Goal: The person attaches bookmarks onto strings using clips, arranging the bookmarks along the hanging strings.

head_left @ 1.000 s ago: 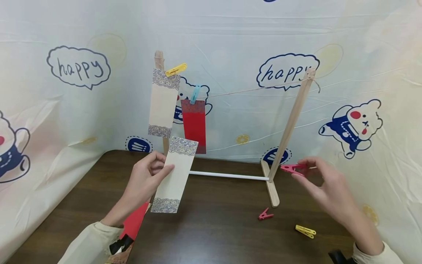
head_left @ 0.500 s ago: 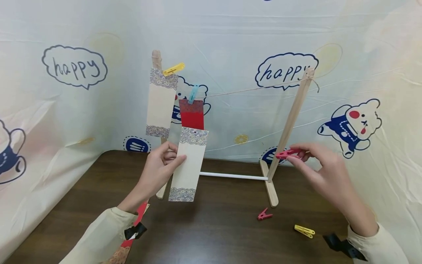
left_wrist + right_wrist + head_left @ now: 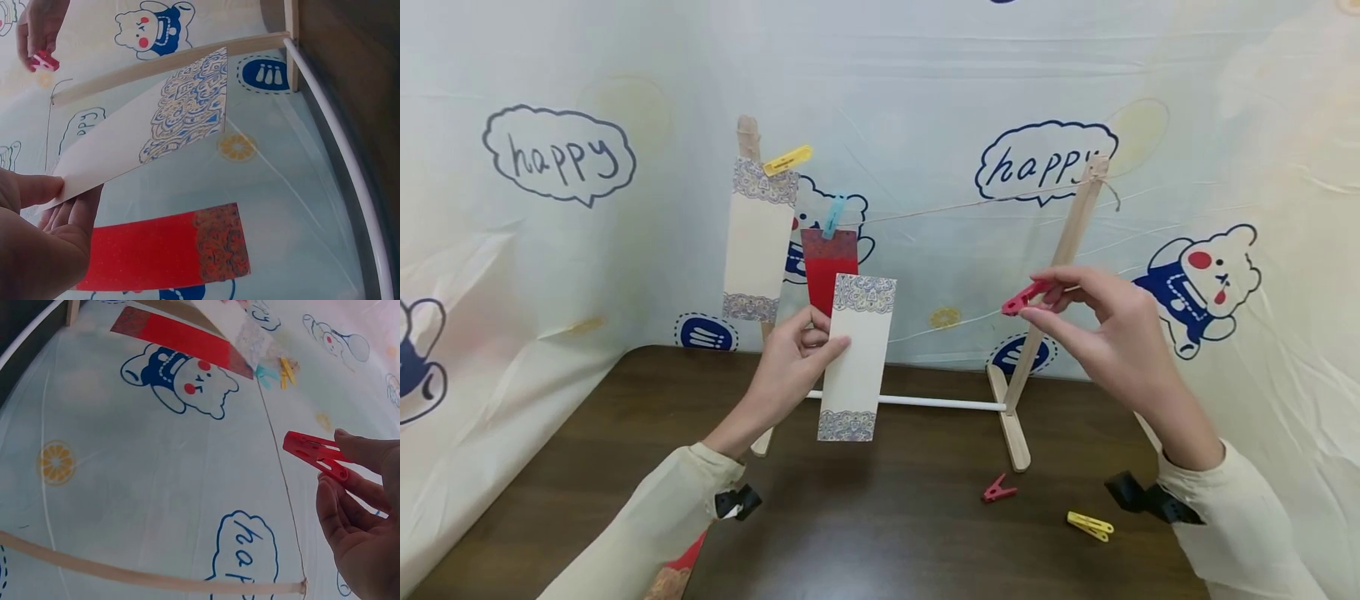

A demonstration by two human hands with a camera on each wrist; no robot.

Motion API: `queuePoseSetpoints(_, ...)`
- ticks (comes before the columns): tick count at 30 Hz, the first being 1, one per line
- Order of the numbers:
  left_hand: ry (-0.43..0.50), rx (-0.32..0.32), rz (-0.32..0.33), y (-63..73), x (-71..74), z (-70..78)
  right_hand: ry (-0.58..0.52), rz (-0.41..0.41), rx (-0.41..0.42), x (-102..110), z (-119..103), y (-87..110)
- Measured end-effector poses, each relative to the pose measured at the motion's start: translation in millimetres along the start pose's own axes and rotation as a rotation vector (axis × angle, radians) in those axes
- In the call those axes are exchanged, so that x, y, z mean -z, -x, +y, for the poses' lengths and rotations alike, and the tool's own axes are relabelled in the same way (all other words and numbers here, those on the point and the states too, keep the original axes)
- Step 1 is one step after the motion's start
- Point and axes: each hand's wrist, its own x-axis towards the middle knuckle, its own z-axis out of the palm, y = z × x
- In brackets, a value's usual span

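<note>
My left hand (image 3: 793, 358) pinches a white card (image 3: 857, 358) with patterned bands at both ends, thumb in front and fingers behind. The card stands nearly upright before a red card (image 3: 831, 271), covering its lower part. A pink clothespin (image 3: 1024, 297) is between the thumb and fingers of my right hand (image 3: 1101, 325), in front of the right wooden post (image 3: 1078, 217). A blue clothespin (image 3: 832, 218) clips the red card to the string (image 3: 925, 214). Another white card (image 3: 758, 242) hangs at the left under a yellow clothespin (image 3: 787, 160).
On the brown table (image 3: 910, 533) lie a second pink clothespin (image 3: 998, 489) and a yellow clothespin (image 3: 1090, 526). A white rod (image 3: 940, 402) joins the rack's wooden feet. Red patterned paper (image 3: 681, 567) shows partly beneath the left sleeve. A printed curtain (image 3: 917, 75) stands behind.
My left hand has carried the white card rightward and up, so it now overlaps the hanging red card. My right hand has raised the pink clothespin and moved it left.
</note>
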Motion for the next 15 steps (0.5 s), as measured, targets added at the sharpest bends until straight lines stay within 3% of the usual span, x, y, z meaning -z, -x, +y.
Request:
queuePoseSetpoints(10, 0.028, -0.016, -0.020, -22.8, -13.2, -0.9, -0.040, -0.005, 0.034, -17, -13, -52.6)
queuePoseSetpoints(15, 0.077, -0.017, -0.036, -33.4, -20.3, 0.1, -0.018, -0.062, 0.050, -30, -15, -83.5)
